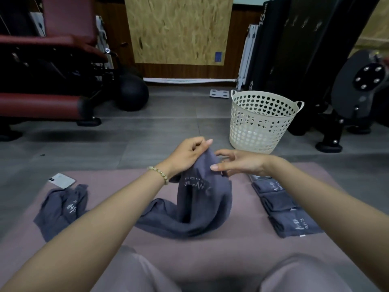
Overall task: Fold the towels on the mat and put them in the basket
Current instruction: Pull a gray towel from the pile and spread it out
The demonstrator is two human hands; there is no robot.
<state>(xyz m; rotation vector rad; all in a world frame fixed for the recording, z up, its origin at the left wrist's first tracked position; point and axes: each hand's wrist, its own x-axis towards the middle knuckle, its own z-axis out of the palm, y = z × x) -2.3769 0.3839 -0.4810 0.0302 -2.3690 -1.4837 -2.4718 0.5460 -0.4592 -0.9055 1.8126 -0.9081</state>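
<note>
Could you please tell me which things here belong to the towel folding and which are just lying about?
Job: held towel, crumpled towel, folded towels, mat, basket, left hand, right hand.
Lying about: phone, black ball, floor scale, red bench.

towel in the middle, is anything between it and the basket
Nothing visible does. The towel, pinched by the left hand, faces only bare floor up to the basket, whose top is open. The folded towels lie aside, further right.

centre towel (202, 199): grey, one end raised, rest lay on pink mat (105, 182) | left towel (61, 209): crumpled | folded towels (284, 205): row at right | basket (259, 123): cream, stood upright beyond mat
</note>
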